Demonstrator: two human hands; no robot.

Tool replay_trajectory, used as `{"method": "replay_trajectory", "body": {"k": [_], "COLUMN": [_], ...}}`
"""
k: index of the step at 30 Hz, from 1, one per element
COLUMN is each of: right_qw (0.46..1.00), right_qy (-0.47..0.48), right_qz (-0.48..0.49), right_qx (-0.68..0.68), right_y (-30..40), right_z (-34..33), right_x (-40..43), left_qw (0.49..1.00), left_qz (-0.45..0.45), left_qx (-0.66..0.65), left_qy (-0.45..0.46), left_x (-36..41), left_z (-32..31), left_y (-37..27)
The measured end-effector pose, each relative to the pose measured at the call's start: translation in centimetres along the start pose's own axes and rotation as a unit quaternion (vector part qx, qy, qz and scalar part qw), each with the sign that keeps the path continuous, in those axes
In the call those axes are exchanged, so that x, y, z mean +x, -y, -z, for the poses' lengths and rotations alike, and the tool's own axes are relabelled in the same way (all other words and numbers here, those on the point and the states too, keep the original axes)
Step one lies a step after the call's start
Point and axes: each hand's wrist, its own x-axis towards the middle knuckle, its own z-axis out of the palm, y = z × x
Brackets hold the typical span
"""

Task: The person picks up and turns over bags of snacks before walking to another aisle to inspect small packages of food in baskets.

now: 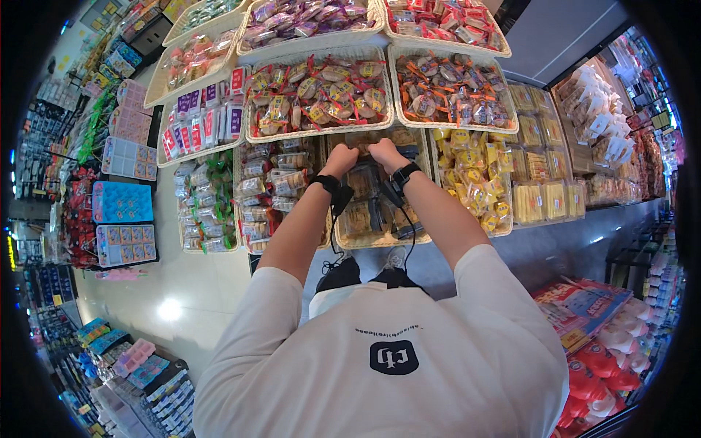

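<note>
My left hand [342,160] and my right hand [386,153] reach over a woven basket [350,241] of brown snacks in clear packs. Both have curled fingers and lie close together, with a small gap between them. Something brownish shows between the fingertips, too small to make out. Whether either hand grips a pack cannot be told. Black bands with dark devices and cords sit at both wrists. Just beyond the hands is the rim of a higher basket [323,133] holding round cakes in clear wrappers with yellow labels.
Beside the middle basket stand a basket of wrapped biscuits [285,180] and a basket of yellow-wrapped snacks [473,180]. Clear plastic boxes [530,201] are stacked at right. More baskets rise behind. Pale floor tiles [191,284] show at left, and racks of goods line both sides.
</note>
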Motion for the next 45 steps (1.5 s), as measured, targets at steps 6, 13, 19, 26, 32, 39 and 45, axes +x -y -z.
{"method": "replay_trajectory", "body": {"k": [6, 13, 19, 26, 32, 39, 45], "right_qw": [0.981, 0.978, 0.983, 0.984, 0.965, 0.979, 0.968], "right_qy": [-0.085, -0.111, -0.096, 0.01, 0.038, 0.059, -0.013], "right_qz": [0.141, 0.072, 0.09, 0.104, 0.097, 0.029, 0.093], "right_qx": [-0.1, -0.16, -0.128, -0.142, -0.24, -0.193, -0.234], "right_y": [-2.8, -1.8, -2.7, -3.2, -3.1, -2.7, -2.4], "right_z": [-1.9, -2.4, -0.7, 0.1, -0.8, -1.1, -1.9], "right_x": [5.4, 4.2, -0.5, -7.6, -5.8, -5.9, -7.3], "left_qw": [0.985, 0.992, 0.988, 0.988, 0.983, 0.978, 0.994], "left_qz": [-0.151, -0.098, -0.124, -0.113, -0.113, -0.137, -0.061], "left_qx": [0.054, 0.063, 0.056, 0.109, 0.145, 0.083, 0.055], "left_qy": [-0.07, -0.054, -0.07, 0.007, -0.007, -0.136, -0.078], "left_x": [5.4, 5.1, 0.6, -7.6, -8.4, -9.2, -9.1], "left_z": [-2.7, -2.8, -0.2, 2.6, -0.5, -1.8, -0.9], "left_y": [6.1, 4.5, 3.5, 3.0, 3.6, 5.2, 5.9]}}
